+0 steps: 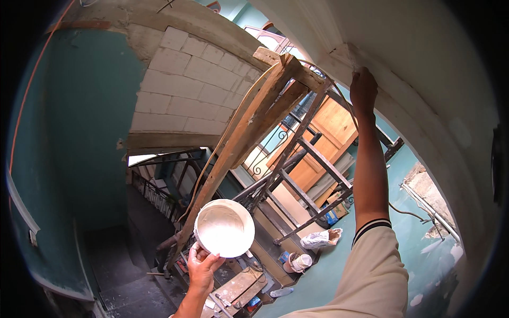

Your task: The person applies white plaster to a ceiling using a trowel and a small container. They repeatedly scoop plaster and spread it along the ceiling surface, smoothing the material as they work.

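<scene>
The person wears a beige short-sleeved top; its loose right sleeve (374,262) is plain, softly creased and wide, and broadens toward the shoulder. It ends in a snug, knitted-looking cuff (372,228), black with thin pale lines that run around the arm as narrow stripes. Below it, the right forearm (371,177) is bare and tapers to a slim wrist. The right hand (363,87) is bare, as are the left hand (201,266) and the visible left forearm (192,303)
</scene>
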Action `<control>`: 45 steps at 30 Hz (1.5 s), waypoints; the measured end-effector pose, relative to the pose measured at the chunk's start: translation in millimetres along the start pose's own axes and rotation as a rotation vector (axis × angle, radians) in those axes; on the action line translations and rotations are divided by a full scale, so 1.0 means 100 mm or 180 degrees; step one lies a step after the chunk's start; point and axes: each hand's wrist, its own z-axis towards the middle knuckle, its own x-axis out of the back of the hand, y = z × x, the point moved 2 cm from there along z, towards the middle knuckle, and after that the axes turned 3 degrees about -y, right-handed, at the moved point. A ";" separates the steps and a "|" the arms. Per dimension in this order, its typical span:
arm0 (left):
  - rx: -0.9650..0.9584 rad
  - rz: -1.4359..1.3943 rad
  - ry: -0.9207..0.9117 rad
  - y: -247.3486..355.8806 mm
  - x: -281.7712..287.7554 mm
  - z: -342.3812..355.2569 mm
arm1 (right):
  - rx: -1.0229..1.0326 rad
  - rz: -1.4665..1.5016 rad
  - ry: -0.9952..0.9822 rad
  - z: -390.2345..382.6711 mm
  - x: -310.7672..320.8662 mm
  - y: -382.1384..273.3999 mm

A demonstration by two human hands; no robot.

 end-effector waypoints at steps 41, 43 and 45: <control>-0.0172 -0.0063 0.0060 0.06 0.02 0.04 | 0.1063 -0.1416 -0.0116 0.16 -0.26 -0.05; -0.0200 -0.0080 0.0060 0.06 0.04 0.05 | 0.1116 -0.1497 -0.0076 0.21 -0.33 -0.10; -0.0217 -0.0084 0.0078 0.06 0.05 0.06 | 0.0909 -0.1719 -0.0092 0.26 -0.36 -0.17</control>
